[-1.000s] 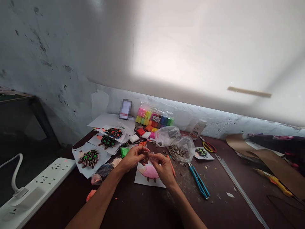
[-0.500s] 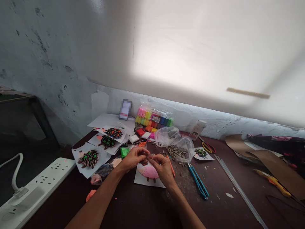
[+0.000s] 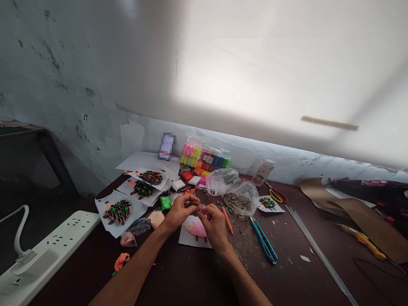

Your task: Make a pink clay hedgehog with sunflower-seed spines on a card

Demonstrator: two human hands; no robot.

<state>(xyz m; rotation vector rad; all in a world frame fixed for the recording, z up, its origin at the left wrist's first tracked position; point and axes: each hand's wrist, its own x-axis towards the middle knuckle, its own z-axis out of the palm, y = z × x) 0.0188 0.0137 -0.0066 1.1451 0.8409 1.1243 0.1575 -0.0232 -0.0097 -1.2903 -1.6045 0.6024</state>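
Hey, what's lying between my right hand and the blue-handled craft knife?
In the head view, an orange stick lies between your right hand and the blue-handled craft knife, with scattered seed husks around it.

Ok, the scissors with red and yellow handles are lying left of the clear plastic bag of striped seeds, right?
Not left: the head view shows the scissors with red and yellow handles lying right of the clear plastic bag of striped seeds.

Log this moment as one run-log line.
left hand, right hand: pinching small unclear item | below: pink clay shape on white paper card | beside: clear bag of striped sunflower seeds
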